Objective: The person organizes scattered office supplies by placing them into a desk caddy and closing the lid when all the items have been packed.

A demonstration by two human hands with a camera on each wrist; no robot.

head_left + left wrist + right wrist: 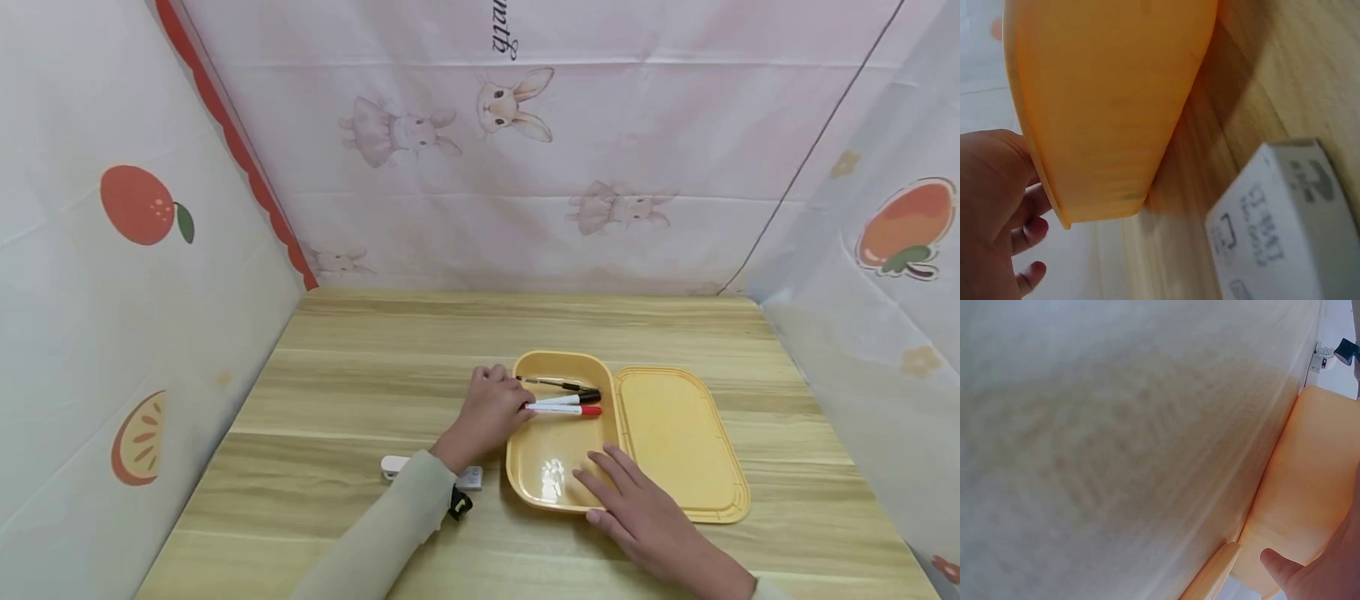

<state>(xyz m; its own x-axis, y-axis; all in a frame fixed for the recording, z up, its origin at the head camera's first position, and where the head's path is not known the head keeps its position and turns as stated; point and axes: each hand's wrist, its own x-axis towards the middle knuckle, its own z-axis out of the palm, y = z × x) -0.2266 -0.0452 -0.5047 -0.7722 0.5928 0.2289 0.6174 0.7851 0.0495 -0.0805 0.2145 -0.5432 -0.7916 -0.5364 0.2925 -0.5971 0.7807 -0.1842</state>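
Note:
A yellow plastic box (558, 479) stands uncovered on the table. Across its far part lie a black pen (558, 383), a black-capped white marker (558, 400) and a red-capped white marker (562, 410). My left hand (491, 412) reaches over the left rim, with thumb and index finger at the red-capped marker's left end, seemingly pinching it. In the left wrist view, its other fingers (1032, 234) hang loosely beyond the rim; the thumb is hidden. My right hand (645, 512) rests at the box's near right corner, fingers spread over the rim.
The yellow lid (678, 442) lies flat against the box's right side. Left of the box, a small white printed carton (471, 477) with a staple drawing and a white object (393, 466) are partly covered by the left sleeve. Printed cloth walls (450, 233) enclose the table.

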